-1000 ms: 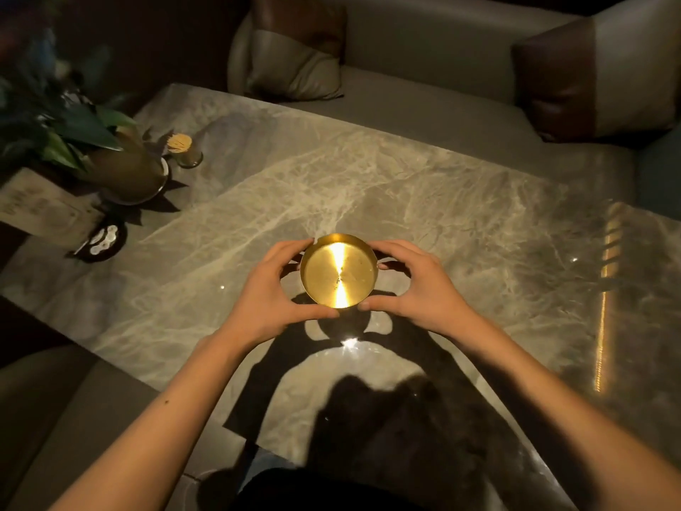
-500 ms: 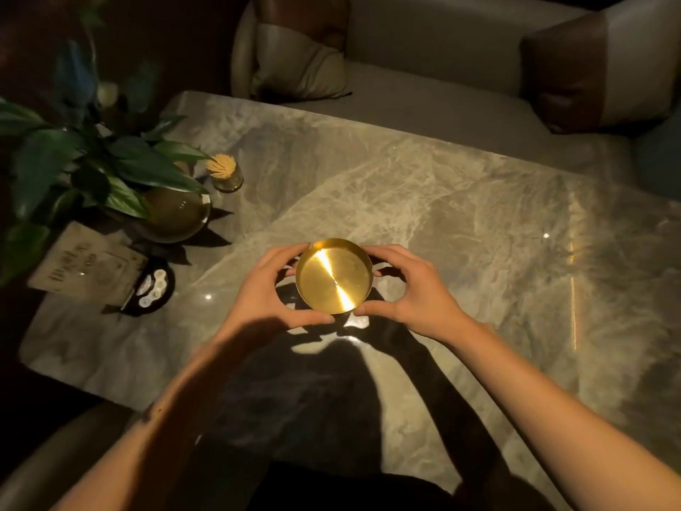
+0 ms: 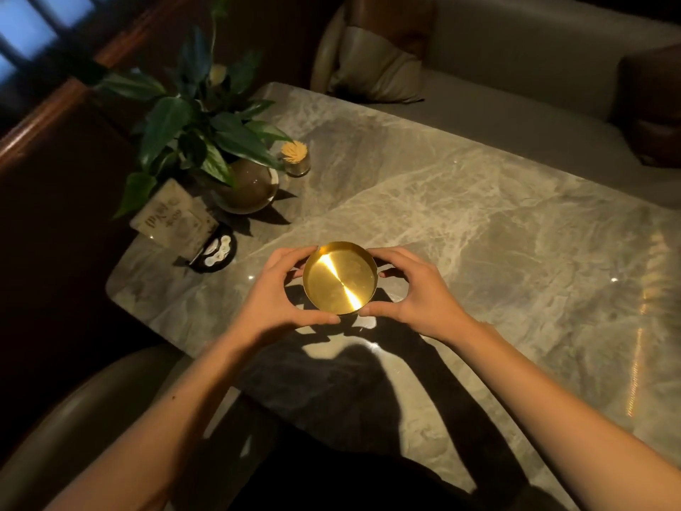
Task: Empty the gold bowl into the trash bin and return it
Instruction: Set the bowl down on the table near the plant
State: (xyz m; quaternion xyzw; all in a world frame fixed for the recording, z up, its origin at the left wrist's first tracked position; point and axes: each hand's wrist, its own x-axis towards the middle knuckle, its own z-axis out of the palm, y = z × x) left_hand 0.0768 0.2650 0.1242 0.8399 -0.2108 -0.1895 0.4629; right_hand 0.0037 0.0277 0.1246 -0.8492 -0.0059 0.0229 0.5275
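The gold bowl (image 3: 339, 277) is round and shiny, with nothing visible inside it. It is held a little above the marble table (image 3: 479, 234), near the table's left half, and casts a shadow below. My left hand (image 3: 274, 300) grips its left rim with thumb and fingers. My right hand (image 3: 416, 293) grips its right rim the same way. No trash bin is in view.
A potted plant (image 3: 206, 142) in a round vase stands at the table's far left, with a toothpick jar (image 3: 294, 158) beside it. A printed card (image 3: 169, 215) and a small black dish (image 3: 217, 248) lie left of the bowl. A sofa with cushions (image 3: 376, 64) lines the far side.
The view has swung left, bringing the plant and card further into frame. Both hands keep the same grip on the bowl, which stays in front of me over the table.
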